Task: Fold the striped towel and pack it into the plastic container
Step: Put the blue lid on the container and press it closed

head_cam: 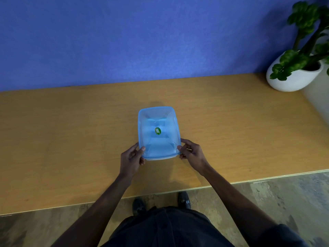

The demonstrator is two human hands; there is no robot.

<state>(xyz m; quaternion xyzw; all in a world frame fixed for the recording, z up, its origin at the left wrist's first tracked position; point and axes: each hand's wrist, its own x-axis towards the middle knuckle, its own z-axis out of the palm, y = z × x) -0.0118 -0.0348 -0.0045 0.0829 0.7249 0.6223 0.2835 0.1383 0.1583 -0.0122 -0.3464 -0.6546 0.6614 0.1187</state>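
Note:
A translucent blue plastic container (pixel 158 114) with a lid and a green oval sticker sits in the middle of the wooden table. My left hand (pixel 132 157) grips its near left corner, thumb on top of the lid. My right hand (pixel 191 152) grips the near right corner the same way. No striped towel shows anywhere on the table; I cannot tell whether anything lies under the lid.
The wooden table (pixel 71 139) runs against a blue wall. A white pot with a green plant (pixel 295 68) stands at the back right corner. The table's front edge lies close to my body, with my shoes on the floor below it.

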